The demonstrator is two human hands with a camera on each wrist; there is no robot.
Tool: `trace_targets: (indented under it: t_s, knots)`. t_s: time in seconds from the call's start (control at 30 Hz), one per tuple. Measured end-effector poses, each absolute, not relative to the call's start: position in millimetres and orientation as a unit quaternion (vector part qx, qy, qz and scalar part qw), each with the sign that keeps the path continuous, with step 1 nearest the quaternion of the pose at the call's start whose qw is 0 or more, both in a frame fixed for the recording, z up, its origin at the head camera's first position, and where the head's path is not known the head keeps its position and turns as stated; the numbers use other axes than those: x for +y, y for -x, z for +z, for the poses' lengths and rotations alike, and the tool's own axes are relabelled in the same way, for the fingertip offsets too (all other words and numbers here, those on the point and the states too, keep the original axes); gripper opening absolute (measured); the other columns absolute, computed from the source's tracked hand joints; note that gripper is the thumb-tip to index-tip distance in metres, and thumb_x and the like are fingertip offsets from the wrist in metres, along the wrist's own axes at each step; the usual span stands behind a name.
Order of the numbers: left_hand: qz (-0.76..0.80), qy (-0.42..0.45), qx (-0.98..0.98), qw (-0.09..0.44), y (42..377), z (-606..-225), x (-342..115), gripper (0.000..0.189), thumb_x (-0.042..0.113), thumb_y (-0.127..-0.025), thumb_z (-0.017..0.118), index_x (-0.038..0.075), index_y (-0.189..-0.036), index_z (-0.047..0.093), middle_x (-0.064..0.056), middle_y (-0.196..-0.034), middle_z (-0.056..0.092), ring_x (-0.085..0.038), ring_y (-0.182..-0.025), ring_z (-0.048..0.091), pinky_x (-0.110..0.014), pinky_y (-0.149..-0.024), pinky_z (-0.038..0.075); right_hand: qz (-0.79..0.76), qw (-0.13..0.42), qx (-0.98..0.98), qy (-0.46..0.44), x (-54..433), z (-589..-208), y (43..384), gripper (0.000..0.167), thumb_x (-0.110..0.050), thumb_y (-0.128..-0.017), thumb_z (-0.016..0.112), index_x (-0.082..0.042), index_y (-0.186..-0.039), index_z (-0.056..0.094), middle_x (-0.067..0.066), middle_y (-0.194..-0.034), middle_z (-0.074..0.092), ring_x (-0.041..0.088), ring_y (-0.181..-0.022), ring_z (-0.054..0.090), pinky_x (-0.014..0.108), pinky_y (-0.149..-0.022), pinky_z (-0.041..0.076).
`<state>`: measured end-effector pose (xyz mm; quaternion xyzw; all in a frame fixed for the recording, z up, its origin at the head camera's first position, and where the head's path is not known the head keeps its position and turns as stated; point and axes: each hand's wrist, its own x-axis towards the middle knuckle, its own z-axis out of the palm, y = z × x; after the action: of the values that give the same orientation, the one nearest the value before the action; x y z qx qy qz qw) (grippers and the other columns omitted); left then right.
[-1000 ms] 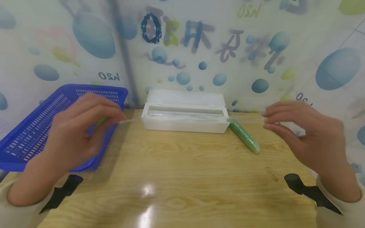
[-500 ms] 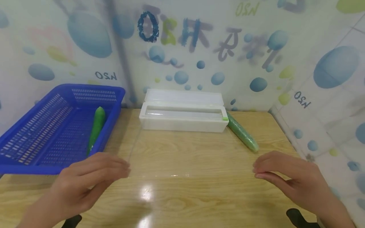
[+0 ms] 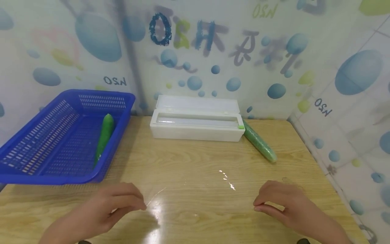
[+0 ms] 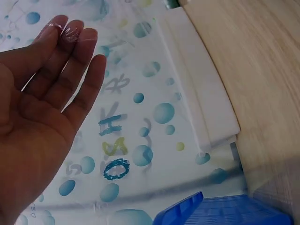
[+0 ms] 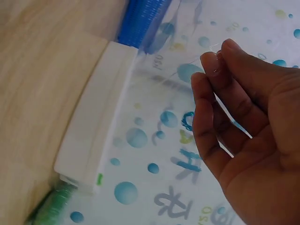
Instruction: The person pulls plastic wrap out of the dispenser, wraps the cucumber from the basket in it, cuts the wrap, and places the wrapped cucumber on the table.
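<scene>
Between both hands stretches a sheet of clear cling film (image 3: 226, 180), shown mainly by its glints low over the table. My left hand (image 3: 114, 210) pinches one corner between thumb and fingertips. At the other side my right hand (image 3: 289, 210) pinches the film in the same way. In the left wrist view the film (image 4: 115, 30) clings to the fingertips; in the right wrist view the film (image 5: 164, 77) runs off from the pinch. Farther back stands a white cling film dispenser (image 3: 198, 133), lid up, with a roll inside and a green slider at its right end.
A blue basket (image 3: 73, 179) at the left holds a green cucumber (image 3: 104, 137). Beside the dispenser's right end lies a cucumber (image 3: 260, 142) with a shiny, wrapped look. A patterned wall covering (image 3: 195, 67) rises behind the wooden table (image 3: 182, 156).
Both hands have come down and towards me from above the dispenser, drawing slightly closer together. The film has moved with them, from in front of the dispenser to low over the near table.
</scene>
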<state>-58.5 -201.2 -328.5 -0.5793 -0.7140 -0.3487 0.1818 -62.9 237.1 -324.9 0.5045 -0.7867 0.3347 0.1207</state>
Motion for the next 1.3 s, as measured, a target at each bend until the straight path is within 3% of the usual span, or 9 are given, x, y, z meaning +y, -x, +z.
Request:
trace_targets:
  t_s: [0.27,0.53,0.87,1.1,1.2,1.3]
  knots:
    - [-0.325,0.552,-0.762,0.091,62.7,-362.7,-202.2,0.018,0.015,-0.099,0.050,0.017,-0.098,0.068,0.010,-0.091,0.061,0.000,-0.084,0.058,-0.010,-0.075,0.044,0.297,0.063,-0.813,-0.497,231.6,-350.9,65.0,0.020,-0.014,-0.085,0.072,-0.027,-0.098,0.065,-0.018,-0.090,0.058,-0.005,-0.078,0.052,0.008,-0.067,0.041]
    - [-0.316,0.539,-0.780,0.030,69.3,-377.5,-198.9,0.020,0.000,-0.082,0.068,0.018,-0.091,0.071,0.013,-0.083,0.062,0.006,-0.080,0.056,-0.009,-0.073,0.045,0.272,0.042,-0.832,-0.482,229.6,-371.4,67.3,0.020,-0.013,-0.082,0.075,-0.027,-0.092,0.066,-0.022,-0.087,0.056,-0.006,-0.078,0.051,0.007,-0.070,0.040]
    - [-0.327,0.527,-0.784,-0.034,75.3,-390.4,-198.6,0.022,-0.002,-0.083,0.068,0.020,-0.088,0.071,0.015,-0.083,0.063,0.007,-0.079,0.056,-0.008,-0.072,0.044,0.246,-0.016,-0.860,-0.447,226.8,-389.1,71.3,0.012,-0.016,-0.085,0.073,-0.027,-0.089,0.068,-0.024,-0.086,0.057,-0.006,-0.078,0.052,0.011,-0.069,0.044]
    - [-0.329,0.523,-0.785,-0.049,77.7,-396.8,-195.1,0.032,-0.010,-0.076,0.067,0.021,-0.073,0.060,0.013,-0.067,0.047,0.010,-0.067,0.037,-0.003,-0.061,0.037,0.223,-0.054,-0.878,-0.420,224.8,-392.8,73.0,0.002,-0.027,-0.089,0.068,-0.027,-0.089,0.069,-0.024,-0.086,0.057,-0.006,-0.078,0.053,0.019,-0.067,0.048]
    - [-0.325,0.530,-0.781,-0.058,78.7,-397.2,-193.9,0.032,-0.010,-0.076,0.068,0.019,-0.070,0.057,0.011,-0.065,0.043,0.009,-0.066,0.034,-0.003,-0.059,0.033,0.236,-0.089,-0.891,-0.376,223.4,-391.5,73.0,0.012,-0.034,-0.094,0.059,-0.027,-0.091,0.069,-0.024,-0.085,0.058,-0.006,-0.075,0.052,0.021,-0.065,0.048]
    - [-0.324,0.532,-0.779,-0.070,79.3,-396.1,-193.0,0.032,-0.009,-0.076,0.068,0.018,-0.068,0.055,0.010,-0.064,0.042,0.009,-0.066,0.033,-0.002,-0.058,0.032,0.254,-0.115,-0.897,-0.343,221.3,-390.6,74.0,0.010,-0.030,-0.096,0.058,-0.027,-0.094,0.067,-0.022,-0.085,0.059,-0.005,-0.075,0.053,0.022,-0.065,0.049]
